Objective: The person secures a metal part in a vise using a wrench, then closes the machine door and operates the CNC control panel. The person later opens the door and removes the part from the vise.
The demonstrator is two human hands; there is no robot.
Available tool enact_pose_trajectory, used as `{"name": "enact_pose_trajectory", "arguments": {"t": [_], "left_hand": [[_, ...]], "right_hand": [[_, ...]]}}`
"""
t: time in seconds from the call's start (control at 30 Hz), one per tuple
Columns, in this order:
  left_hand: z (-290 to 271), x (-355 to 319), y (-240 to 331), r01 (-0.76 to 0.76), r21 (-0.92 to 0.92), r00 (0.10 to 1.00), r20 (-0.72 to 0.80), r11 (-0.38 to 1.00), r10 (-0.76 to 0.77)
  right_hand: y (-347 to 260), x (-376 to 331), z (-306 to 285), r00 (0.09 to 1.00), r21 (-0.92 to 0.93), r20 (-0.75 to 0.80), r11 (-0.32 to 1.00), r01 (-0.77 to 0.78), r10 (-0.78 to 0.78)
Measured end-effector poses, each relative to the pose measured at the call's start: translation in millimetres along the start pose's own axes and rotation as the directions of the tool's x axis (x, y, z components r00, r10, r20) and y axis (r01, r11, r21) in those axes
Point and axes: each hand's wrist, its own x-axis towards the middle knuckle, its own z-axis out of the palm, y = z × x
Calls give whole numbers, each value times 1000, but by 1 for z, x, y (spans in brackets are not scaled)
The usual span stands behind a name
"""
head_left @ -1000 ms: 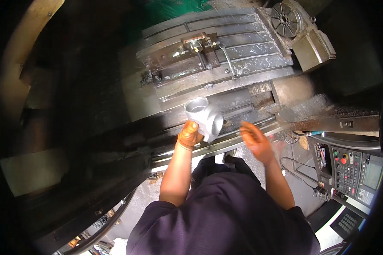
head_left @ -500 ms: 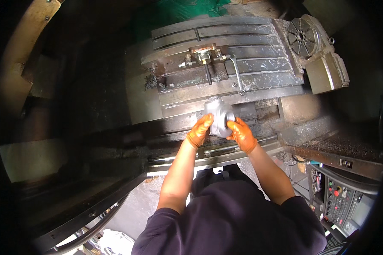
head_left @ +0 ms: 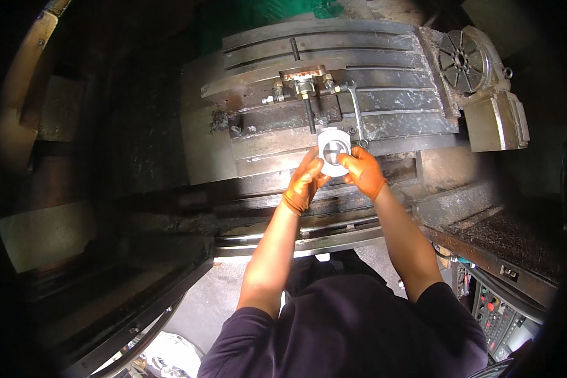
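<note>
- Since half a second ago, the pale metal part point(head_left: 334, 150) has gone forward, nearer the slotted table point(head_left: 394, 97), and turned: its wide round opening, which faced right, now faces up toward the head camera.
- It is smooth, silver-grey and hollow, with a thick, bright rim around a shaded bore.
- Its longer side, as seen from above, runs away from the person, its far end toward the clamping fixture point(head_left: 304, 85).
- It is held up in both hands at the table's front edge.
- Left hand point(head_left: 304, 181), in an orange glove, cups the part's left side, fingers partly curled; how firmly it presses cannot be told.
- Right hand point(head_left: 365, 171), gloved alike, grips the right side, thumb at the opening's edge, fingers mostly hidden.
- Just beyond the part, a dark stud point(head_left: 309, 116) juts from the fixture toward the person, in the way of the fixture's front.
- Right of the stud, a steel open-ended wrench point(head_left: 357, 112) lies lengthwise.
- Rough metal chips point(head_left: 219, 120) heap at the fixture's left; farther right stands a round slotted disc point(head_left: 463, 61).
</note>
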Motion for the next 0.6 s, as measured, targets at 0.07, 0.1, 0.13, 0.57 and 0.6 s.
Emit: {"name": "enact_pose_trajectory", "arguments": {"t": [0.07,0.1,0.13,0.57,0.6], "left_hand": [[1,-7,-3,13,-12,998,56,1000,-13],[6,-11,-4,11,-63,997,80,998,-6],[6,-14,-7,10,-74,999,36,997,-7],[-11,62,44,-197,-55,969,-163,979,186],[-9,67,45,-205,-29,964,-180,978,197]], "right_hand": [[5,-3,-6,999,-72,36,997,-32,35],[8,-6,-8,998,-99,45,994,-44,48],[11,-6,-10,997,-127,54,990,-56,63],[-19,73,43,986,85,64,985,150,-156],[-18,75,37,979,94,90,981,172,-181]]}}
